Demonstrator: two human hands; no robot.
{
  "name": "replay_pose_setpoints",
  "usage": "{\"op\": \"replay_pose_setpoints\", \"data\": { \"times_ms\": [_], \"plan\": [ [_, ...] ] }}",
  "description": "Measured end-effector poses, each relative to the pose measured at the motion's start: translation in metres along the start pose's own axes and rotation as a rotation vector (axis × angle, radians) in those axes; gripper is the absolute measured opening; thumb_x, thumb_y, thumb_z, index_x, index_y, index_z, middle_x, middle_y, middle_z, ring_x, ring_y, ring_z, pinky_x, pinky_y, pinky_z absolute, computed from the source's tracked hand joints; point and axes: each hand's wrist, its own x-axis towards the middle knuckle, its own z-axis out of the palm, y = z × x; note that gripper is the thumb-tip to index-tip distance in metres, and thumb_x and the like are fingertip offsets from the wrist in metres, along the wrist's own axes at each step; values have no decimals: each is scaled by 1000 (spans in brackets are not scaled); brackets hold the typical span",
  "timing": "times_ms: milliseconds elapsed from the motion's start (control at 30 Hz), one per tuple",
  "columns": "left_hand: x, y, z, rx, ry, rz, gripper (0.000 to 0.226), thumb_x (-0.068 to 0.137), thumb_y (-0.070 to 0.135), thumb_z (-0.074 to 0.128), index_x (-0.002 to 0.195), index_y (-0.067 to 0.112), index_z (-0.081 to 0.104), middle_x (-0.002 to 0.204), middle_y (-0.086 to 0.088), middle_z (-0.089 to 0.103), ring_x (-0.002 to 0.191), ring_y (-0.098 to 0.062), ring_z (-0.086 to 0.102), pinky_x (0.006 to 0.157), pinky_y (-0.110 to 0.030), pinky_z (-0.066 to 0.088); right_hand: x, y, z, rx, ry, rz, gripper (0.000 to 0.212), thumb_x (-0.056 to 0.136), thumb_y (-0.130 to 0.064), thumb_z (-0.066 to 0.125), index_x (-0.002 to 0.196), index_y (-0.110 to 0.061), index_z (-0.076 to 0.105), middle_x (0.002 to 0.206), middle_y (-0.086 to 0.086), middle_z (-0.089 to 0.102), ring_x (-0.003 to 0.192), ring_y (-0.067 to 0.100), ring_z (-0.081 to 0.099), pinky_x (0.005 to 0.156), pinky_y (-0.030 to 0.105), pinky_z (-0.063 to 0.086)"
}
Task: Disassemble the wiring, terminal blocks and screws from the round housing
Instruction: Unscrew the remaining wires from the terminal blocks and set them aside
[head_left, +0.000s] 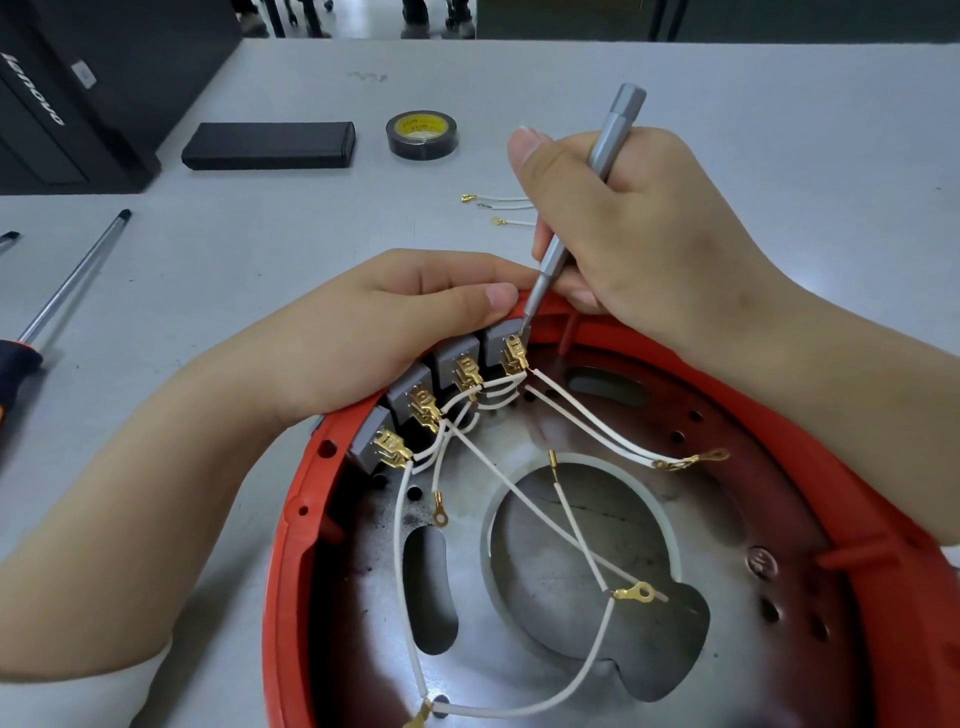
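Round red housing (291, 571) lies on the table (727, 104). Left hand (363, 332) grips its far rim behind the grey terminal blocks (457, 358). Right hand (639, 228) holds a grey screwdriver (597, 171), tip on the end block's terminal.

The round housing (291, 525) has a smooth red plastic rim around a dull, scuffed metal plate (727, 519), carrying matt grey plastic terminal blocks (457, 358) with shiny brass-coloured connectors (514, 353) and white insulated wires (587, 421), beside a satin grey metal screwdriver (608, 145).
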Motion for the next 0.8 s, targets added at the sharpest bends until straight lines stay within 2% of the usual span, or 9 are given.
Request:
{"op": "replay_pose_setpoints", "data": {
  "times_ms": [267, 467, 600, 733, 800],
  "plan": [
    [1, -2, -1, 13, 12, 0, 30, 92, 16, 45, 114, 12, 65, 103, -4, 74, 95, -14, 71, 80, -18, 54, 1, 0, 0, 33, -24, 15, 49, 102, -22, 43, 55, -9, 43, 32, -9, 39, 31, 5, 41, 39, 9, 29],
    [0, -4, -3, 22, 24, -9, 31, 94, 17, 46, 118, 12, 65, 107, -7, 73, 100, -21, 70, 86, -24, 55, 0, 1, 0, -50, 2, 3, 50, 93, -31, 61, 52, -10, 42, 37, -6, 39, 36, 5, 43, 42, 11, 33],
    [0, -4, -4, 47, 12, 0, 31, 96, 16, 45, 119, 12, 65, 108, -6, 73, 102, -20, 69, 88, -24, 54, -1, 1, 3, -120, 61, -68, 50, 90, -28, 66, 54, 1, 47, 38, -6, 35, 37, 5, 42, 41, 7, 29],
    [1, -4, -3, 63, 11, 16, 32, 94, 18, 45, 118, 9, 65, 109, -7, 73, 102, -20, 69, 91, -25, 53, 5, -1, 5, -195, 47, -111, 48, 94, -23, 58, 58, 8, 51, 47, 10, 48, 45, 16, 47, 47, 13, 35],
    [1, -4, -3, 57, 19, 12, 33, 91, 20, 46, 117, 8, 65, 109, -8, 73, 102, -22, 69, 92, -28, 53, 9, -1, 6, -208, 10, -77, 47, 97, -23, 52, 59, 4, 55, 45, 0, 51, 47, 11, 50, 49, 14, 38]
  ]
}}
